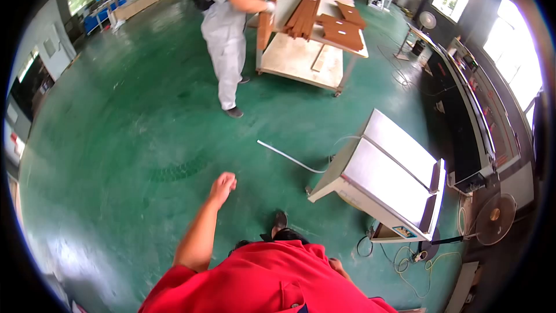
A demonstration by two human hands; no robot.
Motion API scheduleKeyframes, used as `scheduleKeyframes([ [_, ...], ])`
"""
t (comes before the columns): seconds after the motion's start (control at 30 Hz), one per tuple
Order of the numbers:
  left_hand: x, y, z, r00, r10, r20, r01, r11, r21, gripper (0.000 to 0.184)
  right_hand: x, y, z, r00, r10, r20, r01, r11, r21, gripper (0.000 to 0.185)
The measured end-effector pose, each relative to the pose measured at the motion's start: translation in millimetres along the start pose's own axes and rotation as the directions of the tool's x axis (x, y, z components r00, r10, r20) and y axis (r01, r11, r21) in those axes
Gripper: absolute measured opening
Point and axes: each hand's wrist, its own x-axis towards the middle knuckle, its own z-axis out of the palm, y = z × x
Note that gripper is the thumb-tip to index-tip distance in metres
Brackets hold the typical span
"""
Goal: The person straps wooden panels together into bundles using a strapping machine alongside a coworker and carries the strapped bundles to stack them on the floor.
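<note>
The white machine [382,177] stands on the floor [139,116] ahead, to our right, near a pale strip [288,156]. Our left hand [222,186] is curled in a fist; we see nothing inside. Our right hand [337,265] is mostly hidden; we cannot tell its state. Farther, a person [223,29] stands beside a cart [292,62] with brown boards [303,14].

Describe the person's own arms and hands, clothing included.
The red shirt has a short sleeve on the left, leaving that forearm bare. The left hand wears no glove, and no watch shows. Only a little of the right arm shows, also bare.
</note>
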Motion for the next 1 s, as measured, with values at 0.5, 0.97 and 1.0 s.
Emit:
scheduleKeyframes([
  [0.5,-45,-216,-170,0.805,-0.578,0.136,0.442,0.736,0.513,0.031,165,-206,-73,0.876,0.483,-0.005,-0.335,0.615,0.714,0.023],
  [0.97,131,-150,-207,0.819,-0.573,0.039,0.533,0.783,0.319,0.028,178,-254,47,0.874,0.405,-0.268,-0.272,0.865,0.421,0.031],
  [1.0,135,-144,-207,0.818,-0.573,0.051,0.526,0.78,0.339,0.028,175,-264,47,0.865,0.427,-0.262,-0.274,0.841,0.467,0.031],
])
